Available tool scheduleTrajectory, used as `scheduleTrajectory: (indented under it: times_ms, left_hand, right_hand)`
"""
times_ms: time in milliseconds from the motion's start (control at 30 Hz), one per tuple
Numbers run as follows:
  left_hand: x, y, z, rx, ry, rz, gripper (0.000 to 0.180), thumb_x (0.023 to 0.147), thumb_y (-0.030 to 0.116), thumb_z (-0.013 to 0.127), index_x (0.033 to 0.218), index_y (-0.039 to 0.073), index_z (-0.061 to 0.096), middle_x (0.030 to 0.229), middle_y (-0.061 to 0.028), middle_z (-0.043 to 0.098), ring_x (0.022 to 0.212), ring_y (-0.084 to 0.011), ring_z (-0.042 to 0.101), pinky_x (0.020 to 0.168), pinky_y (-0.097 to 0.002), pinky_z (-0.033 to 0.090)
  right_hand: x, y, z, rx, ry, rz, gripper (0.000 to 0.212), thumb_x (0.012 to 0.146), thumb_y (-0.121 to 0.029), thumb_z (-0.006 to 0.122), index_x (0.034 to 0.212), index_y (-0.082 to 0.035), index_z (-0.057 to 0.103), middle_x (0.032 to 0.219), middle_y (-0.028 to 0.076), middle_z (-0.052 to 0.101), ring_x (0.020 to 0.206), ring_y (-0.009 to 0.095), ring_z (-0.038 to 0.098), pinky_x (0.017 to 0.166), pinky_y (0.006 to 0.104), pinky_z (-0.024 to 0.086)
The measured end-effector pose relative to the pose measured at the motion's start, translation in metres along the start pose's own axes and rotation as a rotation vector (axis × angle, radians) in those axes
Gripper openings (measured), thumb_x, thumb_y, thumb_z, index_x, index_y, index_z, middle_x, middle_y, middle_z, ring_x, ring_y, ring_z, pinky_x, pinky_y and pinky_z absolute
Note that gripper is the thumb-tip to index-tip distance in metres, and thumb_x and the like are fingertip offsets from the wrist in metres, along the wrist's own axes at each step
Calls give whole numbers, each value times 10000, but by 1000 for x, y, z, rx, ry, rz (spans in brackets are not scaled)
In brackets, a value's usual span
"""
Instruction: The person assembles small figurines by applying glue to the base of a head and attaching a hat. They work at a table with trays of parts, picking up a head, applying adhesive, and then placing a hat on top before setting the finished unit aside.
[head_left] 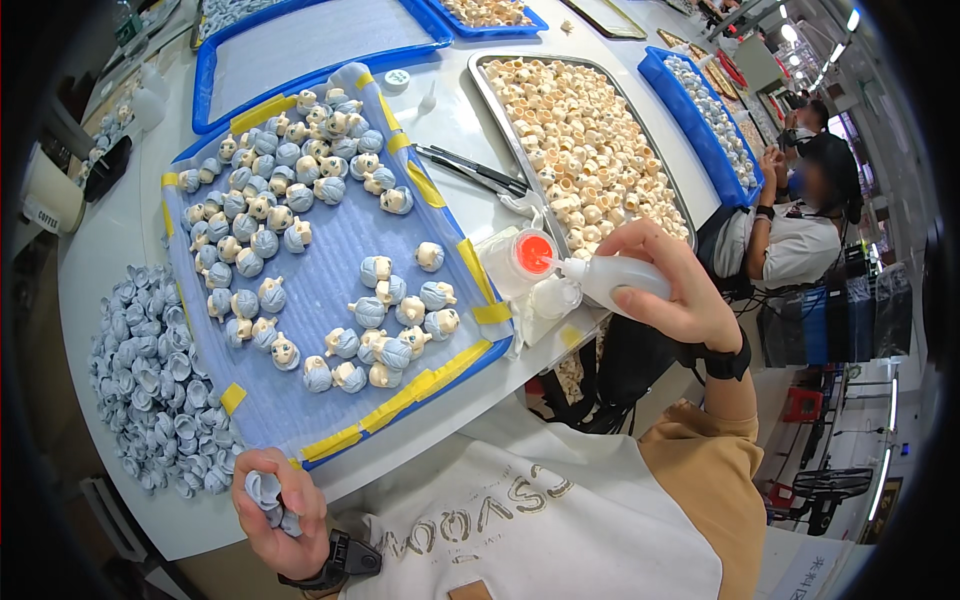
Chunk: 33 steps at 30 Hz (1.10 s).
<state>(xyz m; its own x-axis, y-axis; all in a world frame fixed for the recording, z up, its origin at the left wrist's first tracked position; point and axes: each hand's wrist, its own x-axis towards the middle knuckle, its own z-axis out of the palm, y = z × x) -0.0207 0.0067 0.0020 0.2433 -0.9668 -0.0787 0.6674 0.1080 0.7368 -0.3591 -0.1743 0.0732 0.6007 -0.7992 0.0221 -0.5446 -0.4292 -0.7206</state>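
R hand (688,298), ctr-right of frame, is wrapped round bottle (628,283), tip by red jar (535,254), contact unclear. L hand (283,546), lower left, pinches blue caps (263,488). Prob. best: squeeze bottle gently, tip steady; grip caps lightly, no bent rims.

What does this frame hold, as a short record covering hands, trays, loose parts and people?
Left hand: curled around pale blue pieces
Right hand: holding a squeeze bottle, its nozzle at a small container with red-orange contents
Taped tray: blue-haired doll heads, scattered unevenly
Metal tray: many cream hollow parts
Loose pile: pale blue shells on the table, left of the taped tray
Nearby person: at the right, partly visible
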Motion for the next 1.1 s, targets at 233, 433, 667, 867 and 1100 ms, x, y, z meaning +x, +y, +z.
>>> scheduleTrajectory:
  times_ms: [233, 433, 667, 867, 1100]
  left_hand:
    - [1, -1, -1, -6, -10, 0, 403, 937, 377, 434, 1032, -13, 405, 701, -58, 439, 405, -82, 371, 342, -202, 277]
    - [1, -1, 0, 6, -3, -2, 405, 935, 383, 436, 1030, -9, 407, 698, -55, 438, 403, -80, 367, 343, -201, 269]
    - [1, -2, 0, 10, 10, -3, 404, 937, 385, 431, 1026, -8, 406, 696, -55, 435, 405, -81, 368, 345, -202, 268]
    - [4, 0, -2, 1, -97, -18, 346, 959, 347, 387, 1065, 19, 396, 731, -41, 410, 431, -76, 342, 370, -203, 265]
    - [6, 0, -2, 12, -151, -21, 333, 969, 334, 362, 1097, 29, 396, 743, -30, 400, 436, -70, 327, 378, -201, 263]
  right_hand:
    - [-1, -2, -1, 2, -14, 22, 337, 757, -164, 565, 1053, -19, 495, 897, 103, 551, 735, 200, 592, 656, 300, 453]
    - [-1, -6, -2, 47, -29, 108, 350, 746, -154, 576, 1053, 0, 504, 953, 95, 551, 851, 177, 560, 753, 290, 435]
    - [-2, -1, 1, 55, 2, 85, 350, 748, -167, 571, 1055, -15, 501, 859, 98, 566, 728, 173, 586, 656, 291, 455]
    - [-2, 2, 2, 51, 20, 63, 351, 743, -172, 574, 1048, -12, 505, 848, 93, 554, 697, 169, 567, 637, 290, 445]
    - [-2, 2, 2, 32, 21, 48, 357, 746, -189, 576, 1048, -11, 508, 858, 93, 556, 698, 172, 569, 638, 288, 445]
